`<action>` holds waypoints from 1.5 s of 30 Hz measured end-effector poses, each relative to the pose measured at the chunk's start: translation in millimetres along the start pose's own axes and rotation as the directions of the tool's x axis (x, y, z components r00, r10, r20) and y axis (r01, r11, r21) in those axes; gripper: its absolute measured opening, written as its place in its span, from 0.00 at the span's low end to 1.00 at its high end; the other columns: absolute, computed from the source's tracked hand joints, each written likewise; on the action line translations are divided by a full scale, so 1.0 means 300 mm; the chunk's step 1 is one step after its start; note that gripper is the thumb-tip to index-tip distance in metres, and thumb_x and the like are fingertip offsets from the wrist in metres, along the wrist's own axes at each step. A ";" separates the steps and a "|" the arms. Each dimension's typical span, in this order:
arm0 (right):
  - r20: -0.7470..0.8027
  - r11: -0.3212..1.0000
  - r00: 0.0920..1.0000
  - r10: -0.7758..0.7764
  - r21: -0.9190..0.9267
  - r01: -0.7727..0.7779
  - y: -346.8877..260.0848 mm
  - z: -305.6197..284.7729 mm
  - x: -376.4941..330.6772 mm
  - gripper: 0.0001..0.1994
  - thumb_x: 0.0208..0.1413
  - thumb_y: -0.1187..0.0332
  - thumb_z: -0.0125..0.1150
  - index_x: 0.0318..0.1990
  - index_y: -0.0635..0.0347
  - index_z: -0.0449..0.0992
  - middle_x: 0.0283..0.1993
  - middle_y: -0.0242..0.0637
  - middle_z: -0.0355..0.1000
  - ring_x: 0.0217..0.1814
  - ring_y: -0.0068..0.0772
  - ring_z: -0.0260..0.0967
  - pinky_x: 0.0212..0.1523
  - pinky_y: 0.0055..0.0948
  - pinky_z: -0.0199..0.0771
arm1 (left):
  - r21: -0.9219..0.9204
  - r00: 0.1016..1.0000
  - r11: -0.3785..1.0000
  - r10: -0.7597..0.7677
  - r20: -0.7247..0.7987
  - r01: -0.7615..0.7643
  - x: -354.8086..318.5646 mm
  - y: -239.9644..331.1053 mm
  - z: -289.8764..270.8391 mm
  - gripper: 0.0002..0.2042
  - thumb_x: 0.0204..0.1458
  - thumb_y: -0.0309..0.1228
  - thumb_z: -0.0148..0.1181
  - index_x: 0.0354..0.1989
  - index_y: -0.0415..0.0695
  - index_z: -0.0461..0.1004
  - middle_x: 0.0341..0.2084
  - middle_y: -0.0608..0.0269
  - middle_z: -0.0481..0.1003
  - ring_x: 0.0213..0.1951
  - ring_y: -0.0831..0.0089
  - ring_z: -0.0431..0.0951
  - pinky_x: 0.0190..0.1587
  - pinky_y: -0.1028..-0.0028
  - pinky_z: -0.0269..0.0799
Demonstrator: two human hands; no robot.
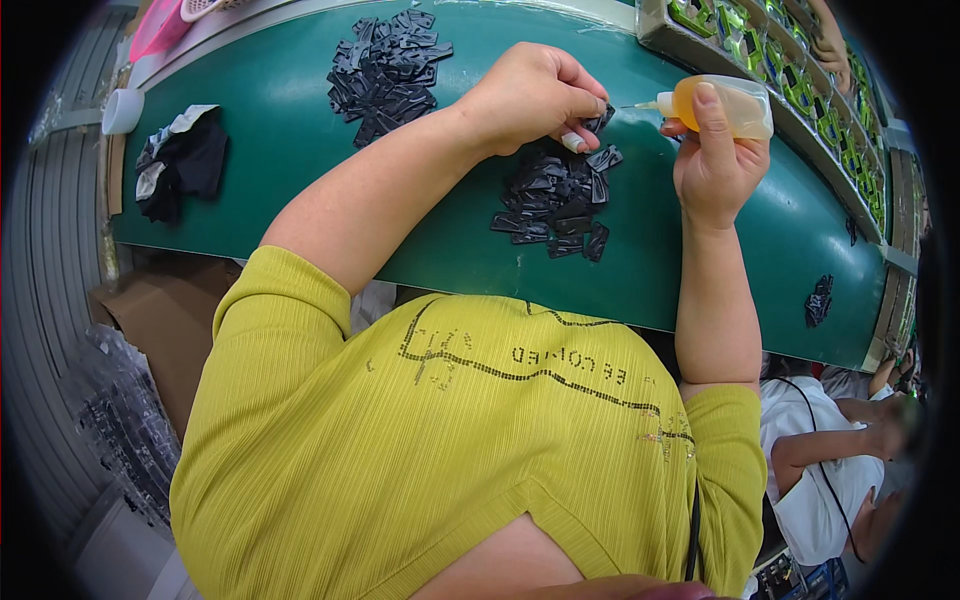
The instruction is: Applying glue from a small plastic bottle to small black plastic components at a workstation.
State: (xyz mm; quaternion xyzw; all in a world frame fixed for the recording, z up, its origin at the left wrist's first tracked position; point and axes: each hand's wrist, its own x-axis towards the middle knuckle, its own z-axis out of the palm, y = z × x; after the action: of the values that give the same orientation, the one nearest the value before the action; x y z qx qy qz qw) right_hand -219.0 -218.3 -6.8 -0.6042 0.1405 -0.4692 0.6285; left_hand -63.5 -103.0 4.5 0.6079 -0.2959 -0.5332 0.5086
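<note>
My left hand [520,95] pinches a small black plastic part [600,119] between thumb and fingers, and one fingertip wears a white wrap. In my right hand [715,180] is a clear squeeze bottle [748,108] of amber liquid, tipped sideways. Its thin needle tip points left at the black part, close to it; whether they touch I cannot tell. Just below my left hand lies a loose pile of black parts [560,205]. A larger heap of the same parts [388,75] sits farther off to the left.
A green table [450,255] spans the view. Left on it lie a dark and grey cloth [185,165] and a white cup-like piece [123,111]. Trays of green-and-black items [825,125] line the right, with another person's hand [830,55] there. A co-worker in white [815,480] is at lower right.
</note>
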 end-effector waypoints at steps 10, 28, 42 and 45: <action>0.121 0.996 0.990 0.075 0.038 -0.080 0.003 0.016 -0.036 0.07 0.53 0.72 0.61 0.38 0.64 0.74 0.34 0.35 0.74 0.32 0.24 0.72 0.25 0.21 0.73 | 0.000 1.000 1.000 -0.019 -0.005 0.019 0.008 -0.002 0.006 0.12 0.48 0.27 0.60 0.38 0.31 0.73 0.29 0.54 0.76 0.26 0.69 0.80 0.29 0.79 0.74; 0.043 0.999 0.999 0.029 0.020 -0.030 0.003 0.023 -0.009 0.06 0.53 0.72 0.60 0.37 0.63 0.73 0.33 0.35 0.73 0.28 0.24 0.71 0.24 0.20 0.72 | 0.005 1.000 1.000 -0.003 -0.010 0.003 0.012 -0.004 -0.001 0.12 0.47 0.27 0.60 0.38 0.30 0.72 0.29 0.53 0.76 0.26 0.70 0.80 0.28 0.78 0.75; -0.186 0.970 0.982 0.039 0.243 0.008 -0.031 -0.115 0.056 0.06 0.55 0.69 0.55 0.35 0.61 0.73 0.32 0.38 0.72 0.22 0.27 0.66 0.23 0.25 0.69 | 0.738 0.876 0.583 0.481 0.023 -0.340 0.136 -0.013 0.103 0.17 0.44 0.36 0.60 0.43 0.42 0.76 0.31 0.54 0.77 0.37 0.59 0.77 0.43 0.67 0.71; -0.221 0.977 0.974 0.044 0.213 0.005 -0.039 -0.112 0.045 0.06 0.56 0.69 0.55 0.35 0.62 0.73 0.32 0.38 0.72 0.22 0.27 0.66 0.23 0.25 0.69 | 0.693 0.857 0.626 0.515 -0.025 -0.356 0.020 0.061 0.037 0.18 0.44 0.36 0.62 0.42 0.41 0.76 0.29 0.60 0.77 0.33 0.66 0.77 0.38 0.70 0.72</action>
State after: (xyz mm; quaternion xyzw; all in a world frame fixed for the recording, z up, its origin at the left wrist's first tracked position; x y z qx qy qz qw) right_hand -241.8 -247.6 1.2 -0.4754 0.1656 -0.5406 0.6741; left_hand -69.2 -117.4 20.4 0.7130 -0.5466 -0.1803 0.4005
